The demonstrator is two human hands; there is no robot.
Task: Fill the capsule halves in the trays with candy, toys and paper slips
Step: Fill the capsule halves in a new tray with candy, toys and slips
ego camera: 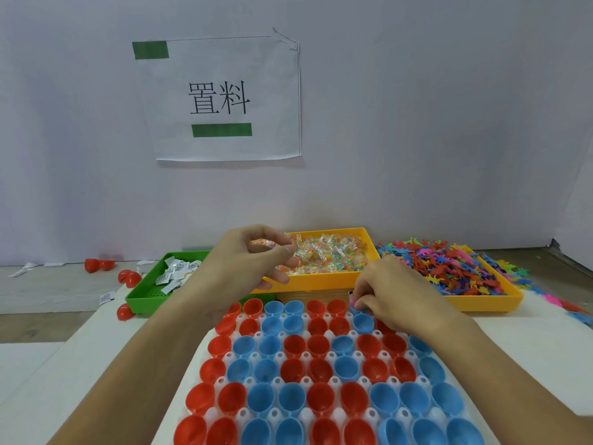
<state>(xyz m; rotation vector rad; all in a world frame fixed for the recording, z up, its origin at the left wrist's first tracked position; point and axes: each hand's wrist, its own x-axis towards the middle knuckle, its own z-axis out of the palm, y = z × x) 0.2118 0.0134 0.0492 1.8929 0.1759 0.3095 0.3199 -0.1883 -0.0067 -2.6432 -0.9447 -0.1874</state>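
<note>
- Writing: a paper sign (229, 99) fixed to the wall with two strips of green tape reads "置料" in large black characters. The slips in the green tray carry small print, too small to read.
- Left hand (253, 256): raised over the near-left corner of the candy tray (321, 282), fingers curled, thumb and fingertips pinching a clear packet of coloured candy (264, 244).
- Right hand (390, 289): lowered at the far row of the capsule tray (221, 382), fingers curled down onto a blue capsule half (355, 307), with a small pink item pinched at the fingertips; what the item is cannot be told.
- Capsule halves (290, 398): red and blue, open side up, seated in rows in the white capsule tray on the near surface. Most appear empty; a few mid-row cups show small contents, indistinct.
- Candy tray: orange, behind the capsule tray, heaped with clear packets of multicoloured beads.
- Toy tray (500, 298): orange, to the right, piled with flat multicoloured figures; several lie spilled on the surface beside it at the right.
- Green tray (146, 295): to the left, holding white paper slips (175, 274); it is partly hidden by the left forearm.
- Loose red capsule halves (128, 279) and stray slips lie on the surface left of the green tray.
</note>
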